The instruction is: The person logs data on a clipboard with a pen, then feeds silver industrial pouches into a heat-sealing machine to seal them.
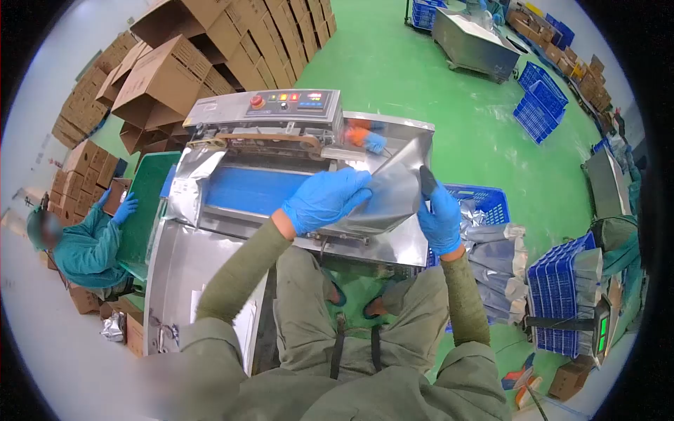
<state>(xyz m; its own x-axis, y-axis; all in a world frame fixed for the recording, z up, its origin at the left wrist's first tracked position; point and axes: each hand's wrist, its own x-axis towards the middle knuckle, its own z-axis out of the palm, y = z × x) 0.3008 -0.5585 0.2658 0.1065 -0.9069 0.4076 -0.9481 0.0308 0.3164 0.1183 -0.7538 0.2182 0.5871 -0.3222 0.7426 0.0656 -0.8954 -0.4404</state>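
Note:
A silver foil bag (394, 191) is held over the right end of a sealing machine (281, 112). My left hand (326, 200), in a blue glove, presses against the bag's left side with its fingers together. At the bag's right edge, my gloved right hand (441, 219) grips it, and a dark tip shows above the fingers. Left of my hands runs the machine's blue belt (253, 189), with another foil bag (193, 184) at its far left end. Orange and blue brushes or gloves, too unclear to tell, lie behind the held bag.
Blue crates (484, 200) with foil bags (495, 259) stand at the right, near a scale display (602, 334). A co-worker (88, 245) sits at the left beside a green bin (147, 203). Cardboard boxes (161, 84) are stacked behind the machine. A metal cart (477, 45) stands farther back.

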